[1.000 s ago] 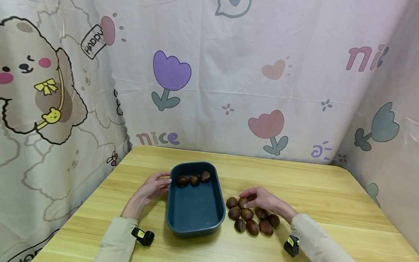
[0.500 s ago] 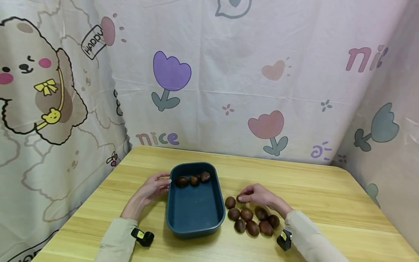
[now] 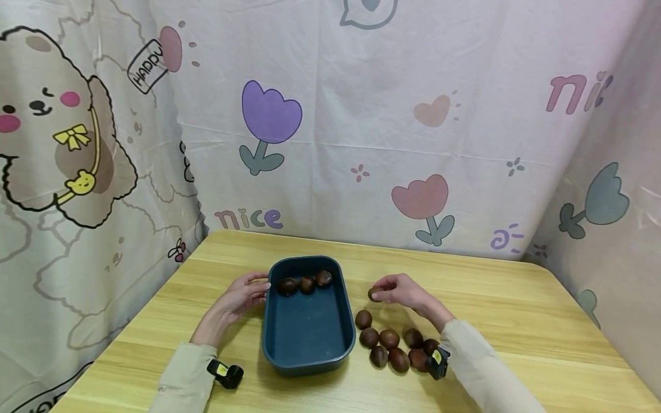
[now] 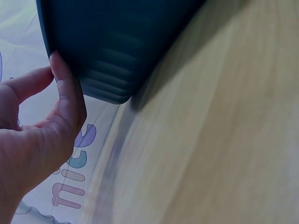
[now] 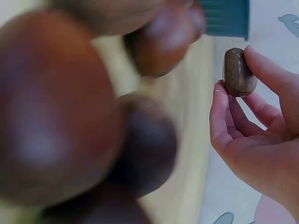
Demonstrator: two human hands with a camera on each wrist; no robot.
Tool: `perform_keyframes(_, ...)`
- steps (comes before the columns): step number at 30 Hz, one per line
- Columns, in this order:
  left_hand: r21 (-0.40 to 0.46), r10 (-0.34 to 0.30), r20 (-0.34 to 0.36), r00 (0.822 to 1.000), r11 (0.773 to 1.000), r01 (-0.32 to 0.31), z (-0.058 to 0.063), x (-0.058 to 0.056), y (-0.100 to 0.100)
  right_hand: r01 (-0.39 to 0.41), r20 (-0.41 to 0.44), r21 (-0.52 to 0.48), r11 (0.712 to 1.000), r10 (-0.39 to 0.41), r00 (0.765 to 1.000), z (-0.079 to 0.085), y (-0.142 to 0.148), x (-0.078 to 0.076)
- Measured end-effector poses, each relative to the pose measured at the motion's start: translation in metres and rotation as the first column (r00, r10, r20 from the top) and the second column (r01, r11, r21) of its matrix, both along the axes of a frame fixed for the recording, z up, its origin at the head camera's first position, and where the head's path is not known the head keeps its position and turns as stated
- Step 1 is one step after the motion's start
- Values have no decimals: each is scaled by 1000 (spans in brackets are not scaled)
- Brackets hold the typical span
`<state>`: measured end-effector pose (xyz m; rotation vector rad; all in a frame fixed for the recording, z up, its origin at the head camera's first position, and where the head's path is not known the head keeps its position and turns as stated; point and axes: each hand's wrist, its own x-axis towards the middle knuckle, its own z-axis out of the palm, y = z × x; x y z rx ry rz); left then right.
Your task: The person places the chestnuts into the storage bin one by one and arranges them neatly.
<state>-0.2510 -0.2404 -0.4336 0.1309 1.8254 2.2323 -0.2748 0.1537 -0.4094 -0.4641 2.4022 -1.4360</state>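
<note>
My right hand [image 3: 401, 291] pinches a brown chestnut-like nut [image 3: 373, 294] between thumb and fingertips, right of the dark blue rectangular box. The right wrist view shows this nut [image 5: 239, 72] held up at the fingertips. At the left edge of the box [image 3: 310, 332], my left hand [image 3: 242, 295] grips the rim. The left wrist view shows a fingertip against the box's outer wall [image 4: 112, 70]; the far side of the grip is partly hidden. Three similar nuts [image 3: 307, 284] lie in a row at the box's far end.
Several loose brown nuts [image 3: 389, 339] lie grouped on the wooden table [image 3: 496, 310], right of the box. The right wrist's small black camera [image 3: 438, 363] covers part of the group. A printed cloth [image 3: 351, 143] hangs behind the table.
My right hand has lifted a nut from the loose group and moved it away from me and slightly left. The left hand and box have stayed put.
</note>
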Motion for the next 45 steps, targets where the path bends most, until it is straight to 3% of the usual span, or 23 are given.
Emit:
perform_keyframes(10,-2,-5,-10,1000,1000,5,0,1,-2,27,-34,-84,996,-30,999,34,-32,-12)
perform_keyframes(18,-5,-4,-8,1000,1000,4,3,3,-1,-29,-80,-102,994,21,997,64,-58,-20)
perform_keyframes(25,32,-59,-82,995,998,62,-1,3,-4,-13,-87,-154,988,0,996,80,-89,-22)
perform_keyframes(28,44,-74,-105,992,996,79,-2,3,-4,-18,-56,-217,976,6,998,81,-106,-21)
perform_keyframes(36,2,-9,-17,1000,1000,9,-3,1,1,16,46,-368,930,1,999,68,-145,-23)
perform_keyframes(41,7,6,-3,1000,1000,-6,0,3,1,37,63,-367,929,-15,998,52,-159,-22)
perform_keyframes(45,5,0,-12,1000,1000,0,0,2,0,105,87,-370,923,-78,993,41,-167,-23)
